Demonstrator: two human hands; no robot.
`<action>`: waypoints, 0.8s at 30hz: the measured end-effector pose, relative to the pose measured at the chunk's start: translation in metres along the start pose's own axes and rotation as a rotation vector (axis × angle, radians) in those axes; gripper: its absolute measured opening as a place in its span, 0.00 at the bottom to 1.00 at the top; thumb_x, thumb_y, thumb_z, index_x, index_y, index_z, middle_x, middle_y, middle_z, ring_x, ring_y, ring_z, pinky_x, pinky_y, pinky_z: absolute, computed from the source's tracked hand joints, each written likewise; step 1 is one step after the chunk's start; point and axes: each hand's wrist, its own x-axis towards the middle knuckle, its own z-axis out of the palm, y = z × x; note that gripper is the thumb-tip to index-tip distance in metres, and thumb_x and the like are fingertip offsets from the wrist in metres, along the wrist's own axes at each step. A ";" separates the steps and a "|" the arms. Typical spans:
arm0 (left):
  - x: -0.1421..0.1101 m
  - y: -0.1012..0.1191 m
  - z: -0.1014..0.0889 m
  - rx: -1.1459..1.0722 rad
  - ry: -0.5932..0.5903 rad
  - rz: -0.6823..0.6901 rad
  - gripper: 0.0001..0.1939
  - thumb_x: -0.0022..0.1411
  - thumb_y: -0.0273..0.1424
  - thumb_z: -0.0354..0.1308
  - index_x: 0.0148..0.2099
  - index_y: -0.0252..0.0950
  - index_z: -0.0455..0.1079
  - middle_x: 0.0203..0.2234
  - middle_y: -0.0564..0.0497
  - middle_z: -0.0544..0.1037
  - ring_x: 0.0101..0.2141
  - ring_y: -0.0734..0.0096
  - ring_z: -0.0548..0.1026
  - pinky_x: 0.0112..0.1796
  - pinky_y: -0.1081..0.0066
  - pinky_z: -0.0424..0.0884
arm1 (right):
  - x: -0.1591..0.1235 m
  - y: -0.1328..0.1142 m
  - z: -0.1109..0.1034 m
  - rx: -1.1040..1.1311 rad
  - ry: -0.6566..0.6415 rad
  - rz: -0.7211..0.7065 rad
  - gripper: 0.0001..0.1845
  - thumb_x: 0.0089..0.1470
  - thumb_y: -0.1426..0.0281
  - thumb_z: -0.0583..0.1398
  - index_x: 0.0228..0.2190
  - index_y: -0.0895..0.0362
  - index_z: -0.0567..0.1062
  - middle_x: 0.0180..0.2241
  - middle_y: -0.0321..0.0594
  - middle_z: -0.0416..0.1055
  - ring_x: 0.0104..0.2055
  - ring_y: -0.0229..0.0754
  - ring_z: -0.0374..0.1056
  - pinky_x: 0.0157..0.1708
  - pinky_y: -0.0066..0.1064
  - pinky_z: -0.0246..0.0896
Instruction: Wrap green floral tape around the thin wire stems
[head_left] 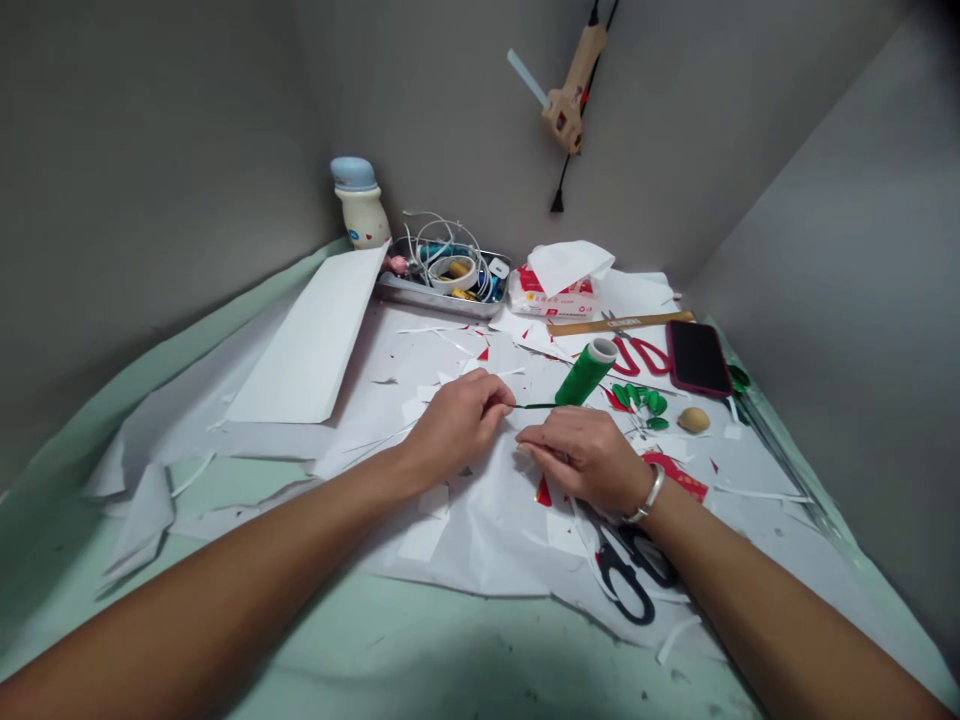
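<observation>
My left hand [472,412] is closed in a pinch on one end of a thin dark green stem-like piece [536,406], which stretches to the right. Its far end passes behind my right hand [589,455], whose fingers are bent and pressed together. What sits in those right fingertips is hidden or too small to name. Just beyond the right hand a spool of green thread [583,375] stands tilted. Black-handled scissors [626,575] lie partly under my right wrist. Shiny green leaf-like pieces [640,402] lie to the right of the spool.
White paper covers the table, strewn with scraps. Behind are a metal tray [442,298] of craft supplies, a tissue pack [555,298], a wooden ruler [622,323], red-handled scissors [646,355] and a phone [697,358]. A folded white sheet [307,335] stands left; a glue gun [574,90] hangs above.
</observation>
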 end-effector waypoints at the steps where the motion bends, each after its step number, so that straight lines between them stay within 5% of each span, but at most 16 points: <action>1: -0.001 -0.001 0.001 0.035 -0.030 0.025 0.07 0.59 0.24 0.50 0.35 0.35 0.69 0.32 0.50 0.72 0.34 0.70 0.70 0.37 0.69 0.65 | 0.000 0.000 -0.002 -0.007 0.026 0.002 0.09 0.58 0.69 0.56 0.33 0.56 0.77 0.23 0.37 0.71 0.26 0.36 0.63 0.31 0.30 0.57; 8: -0.004 0.010 -0.002 -0.067 -0.307 0.153 0.08 0.59 0.23 0.50 0.37 0.37 0.70 0.33 0.51 0.73 0.33 0.72 0.70 0.37 0.71 0.65 | -0.001 0.019 -0.005 0.160 0.231 0.244 0.09 0.56 0.69 0.58 0.31 0.56 0.78 0.25 0.37 0.74 0.26 0.35 0.67 0.28 0.26 0.60; 12: -0.001 0.015 -0.007 -0.297 -0.230 -0.022 0.06 0.61 0.29 0.51 0.37 0.36 0.69 0.30 0.52 0.72 0.30 0.74 0.69 0.34 0.71 0.66 | -0.002 0.024 0.002 0.248 0.186 0.313 0.09 0.57 0.68 0.58 0.32 0.55 0.78 0.30 0.37 0.77 0.30 0.38 0.71 0.31 0.27 0.63; 17: 0.002 0.008 -0.005 -0.284 -0.039 -0.179 0.06 0.60 0.31 0.52 0.37 0.35 0.68 0.29 0.51 0.73 0.29 0.72 0.69 0.33 0.69 0.66 | 0.000 0.009 0.005 0.163 0.015 0.145 0.09 0.57 0.70 0.57 0.33 0.55 0.78 0.27 0.37 0.75 0.29 0.36 0.69 0.32 0.28 0.62; 21: 0.000 0.003 0.000 -0.024 -0.022 -0.093 0.06 0.58 0.26 0.51 0.34 0.36 0.69 0.32 0.50 0.73 0.32 0.70 0.69 0.35 0.68 0.65 | 0.001 0.001 -0.001 0.069 0.024 0.045 0.10 0.58 0.69 0.56 0.33 0.56 0.78 0.23 0.36 0.72 0.26 0.36 0.64 0.31 0.28 0.59; 24: -0.003 0.003 0.003 0.059 -0.116 0.022 0.07 0.58 0.24 0.50 0.35 0.36 0.70 0.31 0.50 0.72 0.33 0.70 0.69 0.35 0.69 0.64 | 0.000 0.005 -0.005 0.071 0.132 0.103 0.09 0.57 0.68 0.57 0.33 0.56 0.78 0.22 0.36 0.71 0.25 0.35 0.64 0.29 0.28 0.58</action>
